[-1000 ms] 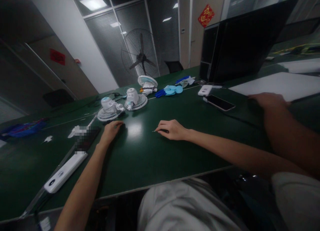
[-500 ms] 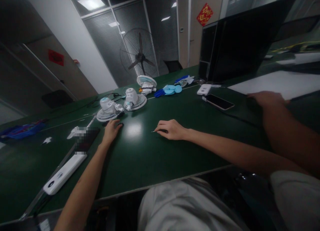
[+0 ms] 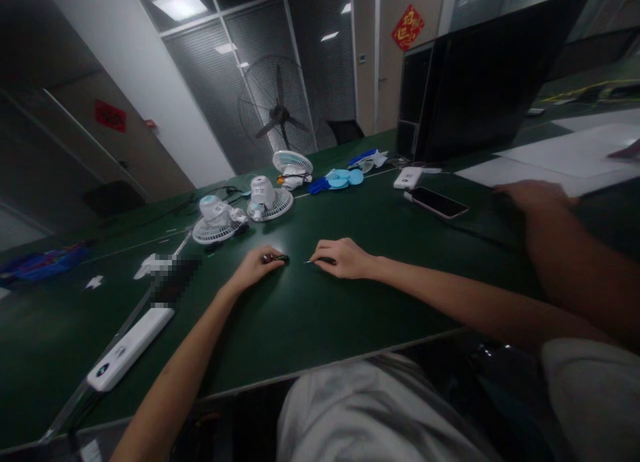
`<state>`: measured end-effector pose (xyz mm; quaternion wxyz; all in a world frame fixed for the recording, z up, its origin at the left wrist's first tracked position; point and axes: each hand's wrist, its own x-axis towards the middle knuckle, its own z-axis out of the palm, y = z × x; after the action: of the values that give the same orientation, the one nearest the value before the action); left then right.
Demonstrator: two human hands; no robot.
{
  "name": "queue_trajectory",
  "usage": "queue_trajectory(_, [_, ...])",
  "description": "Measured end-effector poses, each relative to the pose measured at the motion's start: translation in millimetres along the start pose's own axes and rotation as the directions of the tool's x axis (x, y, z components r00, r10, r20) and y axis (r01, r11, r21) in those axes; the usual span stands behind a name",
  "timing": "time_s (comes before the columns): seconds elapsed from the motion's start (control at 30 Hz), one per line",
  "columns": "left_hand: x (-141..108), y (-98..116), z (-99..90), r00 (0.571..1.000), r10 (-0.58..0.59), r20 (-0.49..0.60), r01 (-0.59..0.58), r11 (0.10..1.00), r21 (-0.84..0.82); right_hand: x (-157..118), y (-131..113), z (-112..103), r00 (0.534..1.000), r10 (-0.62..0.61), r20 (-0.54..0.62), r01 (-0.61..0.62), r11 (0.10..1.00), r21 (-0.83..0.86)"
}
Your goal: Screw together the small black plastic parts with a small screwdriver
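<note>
Near the middle of the green table (image 3: 280, 335), my left hand (image 3: 257, 265) pinches a small dark object (image 3: 281, 258), too small to name. Just to its right, my right hand (image 3: 343, 259) is closed around a dark-handled tool (image 3: 326, 260) whose thin metal tip points left, toward the small object. A short gap separates the two hands. Behind my left hand stand white fan heads (image 3: 217, 219), (image 3: 270, 199) lying face down, with a third white fan (image 3: 293, 165) farther back.
At the right, another person's hand (image 3: 537, 194) rests by white paper sheets (image 3: 565, 162). A phone (image 3: 439, 202), a white device (image 3: 408, 178) and a black monitor (image 3: 480, 82) stand nearby. Blue gloves (image 3: 325, 184) lie behind. A white power strip (image 3: 133, 349) is at the left.
My left hand has moved right, away from the fans, bringing the small dark object close to the tool. My right hand has barely moved. The papers at the right have shifted.
</note>
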<state>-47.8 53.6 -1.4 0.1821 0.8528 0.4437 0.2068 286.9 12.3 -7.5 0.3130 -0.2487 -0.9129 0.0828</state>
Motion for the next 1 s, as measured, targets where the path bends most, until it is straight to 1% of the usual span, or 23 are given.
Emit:
queue_trajectory(0.07, [2.9,22.6,13.7,0.997,0.055,0.055,-0.053,0.998,-0.034,0.4,0.3,1.1,1.0,0.003,-0.008,-0.003,1.0,-0.013])
queue_trajectory(0.13, [3.8,40.2,24.1,0.991,0.099,0.09,-0.094,0.994,-0.061,0.7,0.7,2.2,1.0,0.007,-0.016,-0.008,1.0,-0.025])
queue_trajectory(0.2, [3.5,51.8,29.6,0.986,0.13,0.105,-0.122,0.989,-0.078,0.8,0.7,2.8,1.0,0.009,-0.022,-0.01,0.999,-0.032])
queue_trajectory(0.27, [2.7,58.0,30.7,0.983,0.147,0.108,-0.138,0.987,-0.087,0.8,0.4,2.4,1.0,0.007,-0.023,-0.007,0.999,-0.033])
queue_trajectory(0.37, [1.5,60.9,29.1,0.981,0.162,0.108,-0.152,0.984,-0.091,0.5,-0.5,0.9,1.0,0.003,-0.027,-0.004,0.999,-0.031])
queue_trajectory(0.63, [1.3,60.1,29.1,0.979,0.177,0.098,-0.169,0.982,-0.086,-0.8,-0.8,1.6,0.998,0.018,-0.054,-0.019,0.999,-0.027])
queue_trajectory(0.87, [1.3,61.0,28.6,0.977,0.188,0.103,-0.18,0.98,-0.08,-4.0,3.7,6.4,0.998,0.035,-0.055,-0.038,0.998,-0.044])
queue_trajectory(1.0, [1.5,60.6,28.1,0.976,0.19,0.104,-0.183,0.98,-0.076,-3.7,5.0,6.6,0.999,0.026,-0.043,-0.028,0.999,-0.043])
